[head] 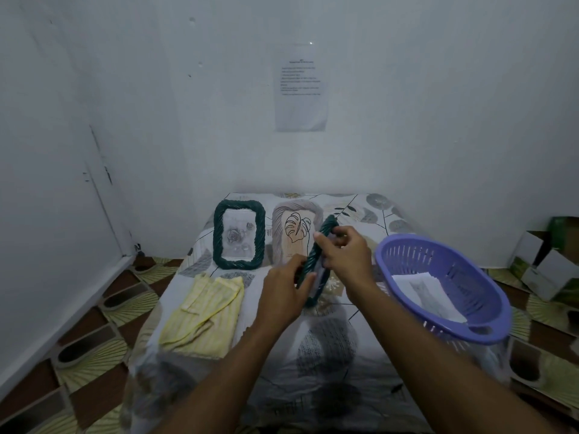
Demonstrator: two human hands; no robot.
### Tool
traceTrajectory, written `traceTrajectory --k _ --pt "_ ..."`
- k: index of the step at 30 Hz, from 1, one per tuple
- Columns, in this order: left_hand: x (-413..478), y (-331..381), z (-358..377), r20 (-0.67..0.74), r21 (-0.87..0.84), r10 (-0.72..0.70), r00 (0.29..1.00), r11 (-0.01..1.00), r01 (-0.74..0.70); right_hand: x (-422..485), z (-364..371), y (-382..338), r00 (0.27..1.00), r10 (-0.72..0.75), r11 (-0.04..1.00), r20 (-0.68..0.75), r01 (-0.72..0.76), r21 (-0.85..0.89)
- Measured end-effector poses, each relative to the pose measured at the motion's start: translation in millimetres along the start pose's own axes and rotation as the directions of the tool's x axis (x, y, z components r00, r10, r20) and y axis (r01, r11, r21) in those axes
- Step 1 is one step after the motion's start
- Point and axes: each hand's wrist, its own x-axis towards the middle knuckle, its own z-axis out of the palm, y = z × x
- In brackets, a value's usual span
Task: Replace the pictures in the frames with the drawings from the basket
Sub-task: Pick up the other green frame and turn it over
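Frames: three in all. Two stand at 12 o'clock, a green rope frame (239, 234) with a rose drawing and a beige frame (296, 234) with a leaf print. Left hand (283, 294) and right hand (343, 256) both grip the third green frame (316, 270), edge-on, partly blocking the beige one. One purple basket (445, 286) with papers (429, 292) at 3 o'clock, yellow cloth (203, 311) at 9.

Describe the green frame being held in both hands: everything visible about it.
The held frame is dark green with a twisted, rope-like border and rounded corners, seemingly plastic. It is lifted above the patterned cloth, tilted and nearly edge-on, so its contents cannot be made out. The left hand grips its lower part; the right hand holds the upper part, fingers on the rim. It partly hides the beige frame behind it.
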Motion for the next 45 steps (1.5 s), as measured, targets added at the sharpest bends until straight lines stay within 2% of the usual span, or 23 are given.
traceTrajectory --k 3,5,7,9,10,12,13,15,17,21,25,27,34,39,45 --pt "-4 3 -5 0.089 0.020 0.044 0.995 0.999 -0.046 2 -2 -3 0.999 0.047 0.997 -0.024 -0.045 0.058" --pt "-4 7 -12 0.119 -0.053 0.057 0.991 0.997 -0.051 3 -7 -3 0.997 0.075 0.995 -0.001 -0.075 0.072" --pt "0 8 -22 0.003 -0.095 0.039 0.999 0.995 -0.039 3 -14 -2 0.993 0.111 0.978 0.035 -0.115 0.174" --pt "8 3 -31 -0.142 0.004 0.025 0.990 1.000 -0.024 2 -22 0 0.987 0.143 0.940 0.078 -0.160 0.301" --pt "12 -2 -34 -0.154 0.074 0.007 0.988 0.997 0.004 1 -26 1 0.984 0.153 0.926 0.095 -0.176 0.335" --pt "19 -16 -38 -0.020 0.135 -0.141 0.990 0.981 0.143 0 -31 4 0.979 0.157 0.919 0.131 -0.194 0.342" --pt "21 -22 -40 0.088 0.100 -0.238 0.967 0.968 0.230 -1 -33 6 0.976 0.154 0.923 0.151 -0.197 0.330" --pt "23 -27 -42 0.271 -0.119 -0.351 0.896 0.912 0.393 -2 -35 10 0.972 0.148 0.928 0.184 -0.201 0.314" --pt "21 -28 -40 0.331 -0.345 -0.360 0.872 0.814 0.467 -5 -35 15 0.970 0.155 0.925 0.189 -0.209 0.316" --pt "18 -23 -28 0.152 -0.493 -0.434 0.888 0.745 0.449 -13 -28 27 0.972 0.182 0.925 0.151 -0.221 0.309" --pt "12 -21 -21 -0.091 -0.438 -0.463 0.882 0.813 0.382 -25 -18 35 0.987 0.135 0.943 0.088 -0.155 0.294" --pt "10 -23 -19 -0.163 -0.359 -0.444 0.881 0.858 0.366 -30 -13 38 0.995 0.090 0.961 0.041 -0.098 0.257" --pt "1 -23 -15 -0.259 -0.185 -0.350 0.900 0.933 0.309 -38 -8 42 0.997 -0.057 0.991 -0.043 0.061 0.117" --pt "-1 -23 -11 -0.239 -0.242 -0.353 0.904 0.924 0.297 -35 -10 48 0.995 -0.078 0.993 -0.069 0.083 0.078" --pt "0 -26 -8 -0.228 -0.258 -0.355 0.907 0.920 0.295 -30 -15 54 0.999 -0.029 0.994 -0.040 0.033 0.101"
